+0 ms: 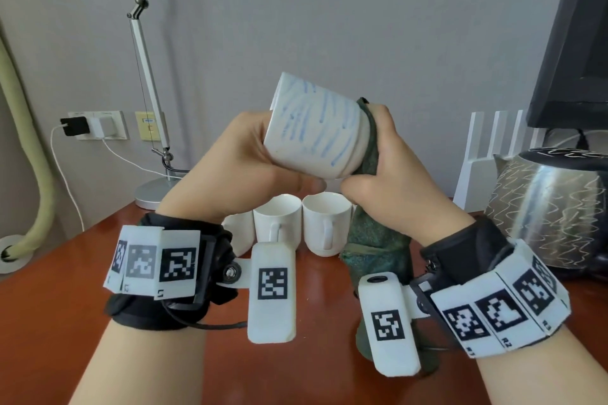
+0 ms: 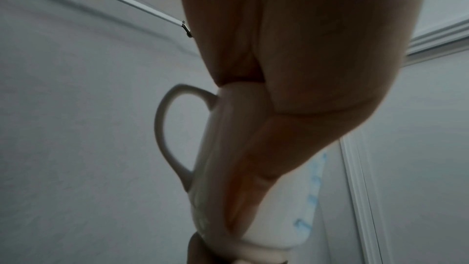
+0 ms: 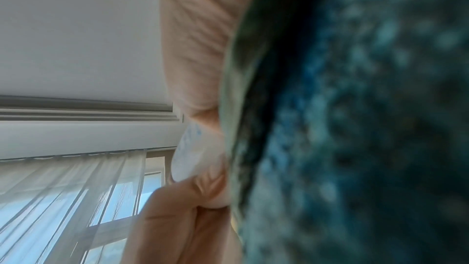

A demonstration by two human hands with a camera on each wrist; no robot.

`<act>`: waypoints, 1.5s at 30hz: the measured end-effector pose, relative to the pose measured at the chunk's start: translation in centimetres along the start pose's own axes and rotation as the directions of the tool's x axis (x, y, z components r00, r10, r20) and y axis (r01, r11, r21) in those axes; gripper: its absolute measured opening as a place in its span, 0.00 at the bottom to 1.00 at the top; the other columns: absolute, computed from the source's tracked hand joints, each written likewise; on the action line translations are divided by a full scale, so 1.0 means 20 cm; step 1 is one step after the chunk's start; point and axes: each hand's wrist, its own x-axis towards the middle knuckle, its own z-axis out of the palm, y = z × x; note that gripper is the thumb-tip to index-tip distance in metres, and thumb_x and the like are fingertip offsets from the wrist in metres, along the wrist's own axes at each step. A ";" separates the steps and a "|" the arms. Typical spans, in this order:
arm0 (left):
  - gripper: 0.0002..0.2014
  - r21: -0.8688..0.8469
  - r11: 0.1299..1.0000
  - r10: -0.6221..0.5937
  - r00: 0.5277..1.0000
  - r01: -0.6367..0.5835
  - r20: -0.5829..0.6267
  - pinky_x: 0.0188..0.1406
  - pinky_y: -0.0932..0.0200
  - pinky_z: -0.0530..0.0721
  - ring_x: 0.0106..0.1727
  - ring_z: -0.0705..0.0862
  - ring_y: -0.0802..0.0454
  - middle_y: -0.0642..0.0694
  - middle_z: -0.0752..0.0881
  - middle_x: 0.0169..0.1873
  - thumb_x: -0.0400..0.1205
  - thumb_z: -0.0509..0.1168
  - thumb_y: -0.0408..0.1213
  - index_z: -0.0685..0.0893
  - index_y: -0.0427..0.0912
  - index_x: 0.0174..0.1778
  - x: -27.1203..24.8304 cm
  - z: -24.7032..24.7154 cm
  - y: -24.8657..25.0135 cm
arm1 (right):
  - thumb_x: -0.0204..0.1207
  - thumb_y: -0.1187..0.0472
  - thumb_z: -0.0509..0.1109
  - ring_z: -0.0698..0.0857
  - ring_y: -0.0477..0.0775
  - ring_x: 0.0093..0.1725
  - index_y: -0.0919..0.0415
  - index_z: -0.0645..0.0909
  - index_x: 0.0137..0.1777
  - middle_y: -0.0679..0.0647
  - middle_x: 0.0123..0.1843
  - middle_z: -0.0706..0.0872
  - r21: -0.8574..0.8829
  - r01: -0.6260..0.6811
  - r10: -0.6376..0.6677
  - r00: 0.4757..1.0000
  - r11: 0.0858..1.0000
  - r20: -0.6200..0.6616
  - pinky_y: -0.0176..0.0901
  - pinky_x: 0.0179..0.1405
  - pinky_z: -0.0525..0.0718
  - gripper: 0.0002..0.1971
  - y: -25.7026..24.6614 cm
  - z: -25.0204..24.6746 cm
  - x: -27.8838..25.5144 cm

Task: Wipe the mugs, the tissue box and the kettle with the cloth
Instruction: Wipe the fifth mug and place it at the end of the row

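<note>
My left hand [image 1: 260, 161] grips a white mug with blue streaks [image 1: 316, 130], held on its side above the table. Its handle [image 2: 164, 133] shows in the left wrist view. My right hand [image 1: 381, 168] holds a dark green cloth [image 1: 370, 154] pressed against the mug's right end; the rest of the cloth [image 1: 378, 250] hangs down to the table. Plain white mugs [image 1: 278, 220] [image 1: 325, 223] stand on the table below, behind my wrists. A patterned metal kettle [image 1: 552, 207] stands at the right. The tissue box is not in view.
A red-brown table [image 1: 49, 299] lies under my hands. A desk lamp base [image 1: 154, 194] stands at the back left, a white slotted rack [image 1: 493, 148] at the back right, and a dark monitor [image 1: 575, 43] above the kettle. A charger and cable hang from the wall socket [image 1: 95, 125].
</note>
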 end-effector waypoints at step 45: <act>0.14 0.126 0.987 -0.066 0.971 0.097 -0.229 0.38 0.61 0.85 0.40 0.89 0.52 0.41 0.90 0.38 0.68 0.79 0.22 0.85 0.42 0.42 0.04 0.05 0.06 | 0.70 0.69 0.61 0.69 0.54 0.34 0.36 0.39 0.83 0.44 0.36 0.67 -0.675 0.047 -0.101 0.994 0.736 -0.041 0.45 0.35 0.65 0.49 -0.02 0.02 -0.01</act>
